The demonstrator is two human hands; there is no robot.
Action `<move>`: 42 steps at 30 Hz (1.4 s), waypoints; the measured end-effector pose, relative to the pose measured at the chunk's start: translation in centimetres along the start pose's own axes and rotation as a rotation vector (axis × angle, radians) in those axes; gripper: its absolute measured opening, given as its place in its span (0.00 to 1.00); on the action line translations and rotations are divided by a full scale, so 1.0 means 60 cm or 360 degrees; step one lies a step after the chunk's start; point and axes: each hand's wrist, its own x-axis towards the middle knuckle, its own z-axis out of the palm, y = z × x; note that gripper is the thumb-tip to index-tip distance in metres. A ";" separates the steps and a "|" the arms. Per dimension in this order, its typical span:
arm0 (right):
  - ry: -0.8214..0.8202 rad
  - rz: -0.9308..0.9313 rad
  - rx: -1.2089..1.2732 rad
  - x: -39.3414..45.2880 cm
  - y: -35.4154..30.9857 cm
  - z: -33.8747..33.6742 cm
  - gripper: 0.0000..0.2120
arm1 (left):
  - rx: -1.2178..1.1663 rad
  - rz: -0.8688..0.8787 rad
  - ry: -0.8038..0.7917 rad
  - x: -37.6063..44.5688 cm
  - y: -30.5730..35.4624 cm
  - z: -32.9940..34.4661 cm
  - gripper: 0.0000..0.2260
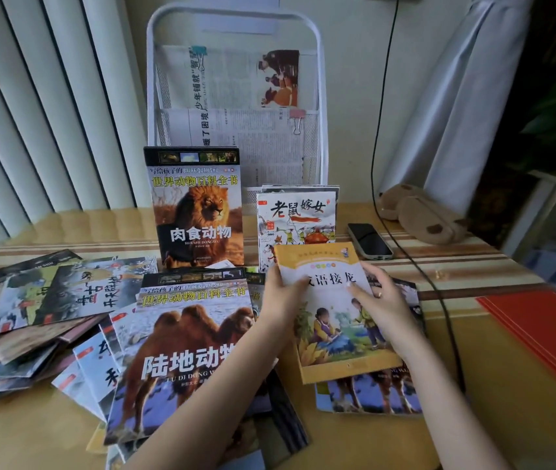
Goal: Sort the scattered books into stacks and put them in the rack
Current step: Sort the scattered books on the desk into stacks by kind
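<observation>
Sunlit wooden table (pixel 49 228) beneath white vertical blinds (pixel 32 96), strewn with children's books. Both hands grip a yellow book (pixel 334 337) at its upper half: the left hand (pixel 278 296) clasps the left edge with thumb on the cover, the right hand (pixel 379 300) presses curled fingers over the right side. It sits over a small stack (pixel 371 398) near the table's centre-right. Behind, a white wire rack (pixel 320 96) holds clipped newspapers (pixel 229 79); a lion book (pixel 198 212) and a smaller picture book (pixel 295 215) stand upright against its base. A camel book (pixel 181 354) tops a loose heap (pixel 25 317) spreading left. A phone (pixel 369 240), a brown plush case (pixel 418 215), a black cable (pixel 405 252) and a red folder (pixel 540 327) lie to the right.
</observation>
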 end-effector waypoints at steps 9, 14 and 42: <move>-0.0160 0.0172 0.0242 0.014 -0.019 0.071 0.23 | 0.1196 0.0411 0.0254 -0.010 0.052 -0.120 0.11; -0.0223 0.0294 0.0450 0.008 -0.026 0.122 0.22 | 0.1669 0.0415 0.0498 -0.028 0.061 -0.229 0.15; -0.0067 0.0656 -0.1390 0.035 0.026 0.001 0.55 | 0.0538 0.0357 0.0281 -0.030 0.044 -0.131 0.19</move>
